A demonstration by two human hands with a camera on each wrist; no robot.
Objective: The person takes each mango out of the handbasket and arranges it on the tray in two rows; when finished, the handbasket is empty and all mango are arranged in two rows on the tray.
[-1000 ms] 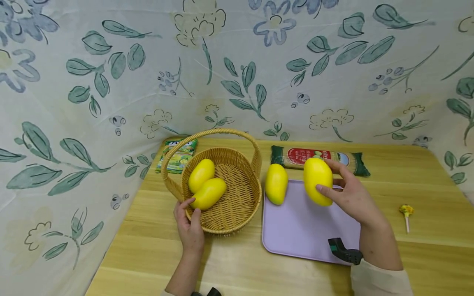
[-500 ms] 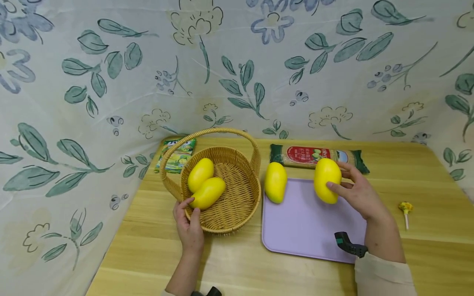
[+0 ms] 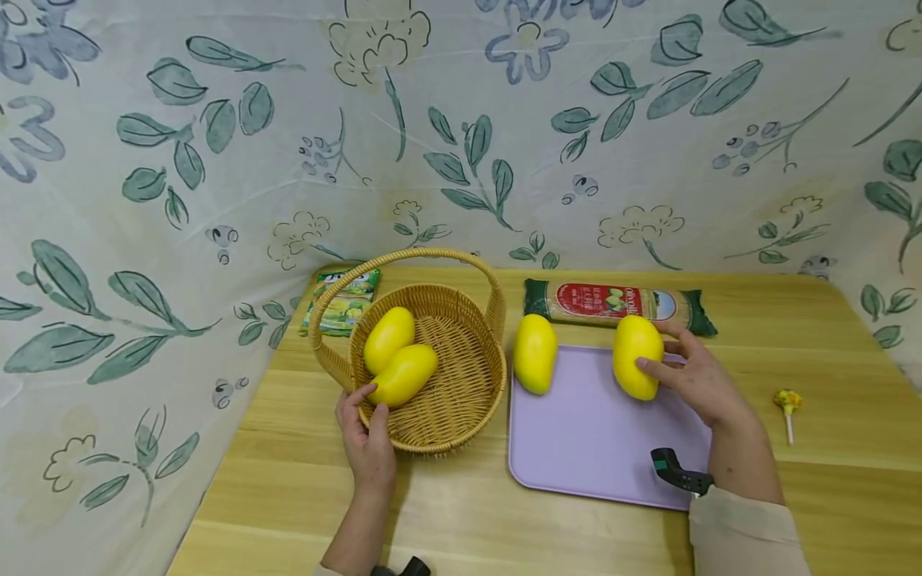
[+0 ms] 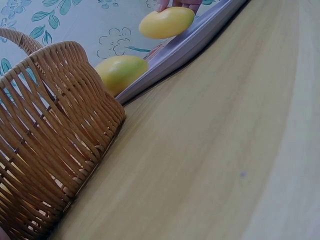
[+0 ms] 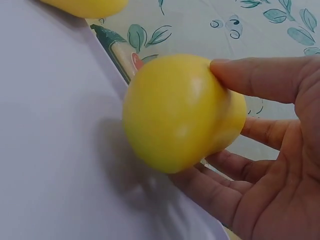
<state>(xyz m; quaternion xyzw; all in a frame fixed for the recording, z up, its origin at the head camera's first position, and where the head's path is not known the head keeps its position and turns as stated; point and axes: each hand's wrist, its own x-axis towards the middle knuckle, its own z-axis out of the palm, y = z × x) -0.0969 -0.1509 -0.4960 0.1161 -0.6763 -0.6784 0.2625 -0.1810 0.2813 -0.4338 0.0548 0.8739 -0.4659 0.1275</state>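
Observation:
My right hand (image 3: 702, 384) grips a yellow mango (image 3: 638, 358) between thumb and fingers, close over the right part of the lilac tray (image 3: 576, 456). In the right wrist view the held mango (image 5: 175, 115) casts a shadow on the tray. A second mango (image 3: 535, 354) lies at the tray's back left corner, tinged green at its lower end. With thumb and fingers at the near left rim, my left hand (image 3: 370, 448) holds the wicker basket (image 3: 461, 400). Two more mangoes, one behind (image 3: 390, 340) and one in front (image 3: 406, 376), rest inside it on the left; a fingertip overlaps the front one.
Behind the tray lies a pasta packet (image 3: 591, 302) with green ends. A green snack packet (image 3: 338, 308) sits behind the basket's left side, and a lollipop (image 3: 788, 412) is on the table (image 3: 461, 528) at right. Floral cloth (image 3: 461, 120) hangs behind.
My right hand has carried the mango to the right over the tray, then slightly lower. The left hand stays at the basket rim.

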